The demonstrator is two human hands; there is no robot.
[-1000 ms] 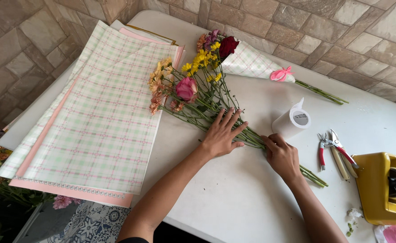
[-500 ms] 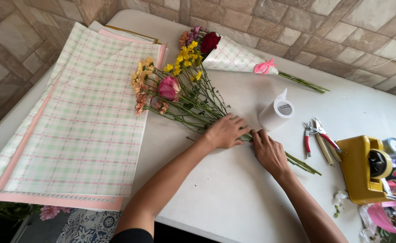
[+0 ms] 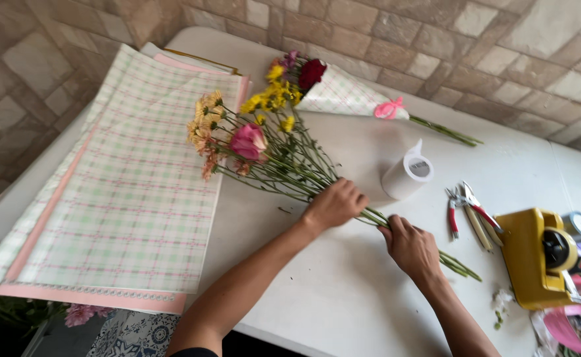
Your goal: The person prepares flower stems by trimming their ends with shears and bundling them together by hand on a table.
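Observation:
A loose bunch of flowers (image 3: 264, 155) lies on the white table (image 3: 343, 297), with a pink rose, yellow and orange blooms, and long green stems running down to the right. My left hand (image 3: 335, 205) is closed around the stems near the middle of the bunch. My right hand (image 3: 412, 248) grips the same stems lower down, close to their cut ends. Behind lies a finished bouquet (image 3: 343, 92) wrapped in checked paper and tied with a pink ribbon.
A stack of green and pink checked wrapping paper (image 3: 125, 192) covers the table's left side. A white roll (image 3: 407, 175) stands behind my hands. Red-handled pruners (image 3: 465, 208), a yellow tape dispenser (image 3: 541, 258) and pink ribbon (image 3: 578, 327) sit at the right. Stone wall behind.
Both hands have closed around the stems; the left hand was flat on them a second ago. The view has shifted slightly.

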